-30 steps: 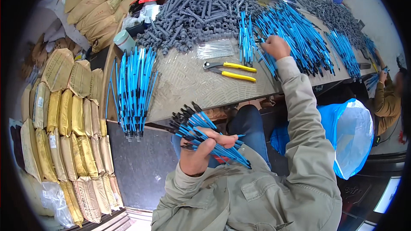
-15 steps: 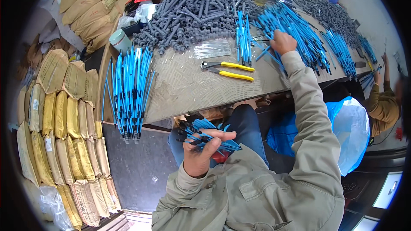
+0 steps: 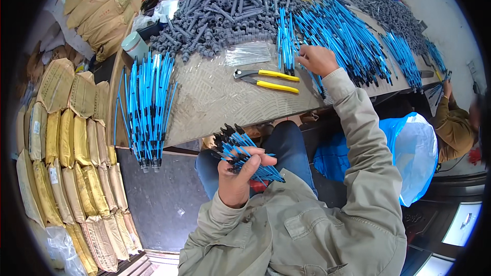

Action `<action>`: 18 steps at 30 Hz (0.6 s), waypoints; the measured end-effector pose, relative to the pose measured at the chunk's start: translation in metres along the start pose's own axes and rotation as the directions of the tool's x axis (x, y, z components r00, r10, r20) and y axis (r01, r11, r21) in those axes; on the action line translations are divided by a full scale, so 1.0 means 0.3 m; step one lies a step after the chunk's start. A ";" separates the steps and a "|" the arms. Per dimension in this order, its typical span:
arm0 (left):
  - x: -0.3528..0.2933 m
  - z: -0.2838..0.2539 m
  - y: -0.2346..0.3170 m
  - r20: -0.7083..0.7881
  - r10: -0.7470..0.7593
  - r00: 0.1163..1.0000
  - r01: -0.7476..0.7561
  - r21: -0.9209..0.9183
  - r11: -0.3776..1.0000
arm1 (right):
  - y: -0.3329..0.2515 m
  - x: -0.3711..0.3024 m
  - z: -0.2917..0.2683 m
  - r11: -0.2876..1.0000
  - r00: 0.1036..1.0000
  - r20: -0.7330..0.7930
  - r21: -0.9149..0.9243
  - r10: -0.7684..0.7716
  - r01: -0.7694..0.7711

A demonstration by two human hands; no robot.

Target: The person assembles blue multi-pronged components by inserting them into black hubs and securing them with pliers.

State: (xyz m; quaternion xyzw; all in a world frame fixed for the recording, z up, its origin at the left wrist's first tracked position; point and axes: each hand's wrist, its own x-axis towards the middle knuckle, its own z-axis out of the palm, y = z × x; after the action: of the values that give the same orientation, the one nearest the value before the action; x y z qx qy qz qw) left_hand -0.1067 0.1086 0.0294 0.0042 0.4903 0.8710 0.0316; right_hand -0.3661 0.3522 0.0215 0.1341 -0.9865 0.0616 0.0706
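My left hand (image 3: 236, 178), near my lap, is closed round a bundle of thin blue rods with black ends (image 3: 238, 143). The rods fan out above and below my fingers. Over the table, my right hand (image 3: 319, 60) is closed, fingertips bunched beside a small upright bunch of blue rods (image 3: 286, 41); what they pinch is hidden. To its right spreads a large heap of similar blue rods (image 3: 348, 41). Yellow-handled cutting pliers (image 3: 271, 79) lie left of that hand, with a stack of thin clear or silvery sticks (image 3: 248, 54) behind them.
Grey plastic fittings (image 3: 225, 7) are piled at the back of the table (image 3: 199, 105). Another blue rod bundle (image 3: 148, 102) overhangs its left front edge. A lidded cup (image 3: 134, 46) stands there. Stacked sacks (image 3: 66, 138) line the left; a blue bag (image 3: 381, 145) and another person (image 3: 452, 128) are right.
My right hand has moved left across the table, from the large heap to the small bunch of rods. My left hand still holds its bundle, now tilted slightly more upright.
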 end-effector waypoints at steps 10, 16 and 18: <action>0.016 0.029 -0.025 -0.083 -0.014 0.996 0.016 0.022 1.000 | -0.032 0.057 0.056 0.996 0.868 -0.494 0.090 0.050 -0.005; 0.002 0.044 -0.012 -0.081 -0.046 0.996 0.044 -0.031 0.999 | -0.079 0.207 0.126 0.912 0.906 -0.125 0.132 0.404 -0.388; -0.008 0.029 -0.002 -0.089 -0.055 0.994 0.053 -0.026 0.998 | -0.033 0.201 0.133 0.886 0.921 -0.124 0.345 0.370 -0.310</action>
State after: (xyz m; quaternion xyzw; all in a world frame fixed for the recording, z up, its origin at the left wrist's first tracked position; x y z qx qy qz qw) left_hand -0.1041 0.1162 0.0335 -0.0486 0.4807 0.8749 0.0330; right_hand -0.4259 0.3218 -0.0073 -0.0384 -0.9606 0.2438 0.1281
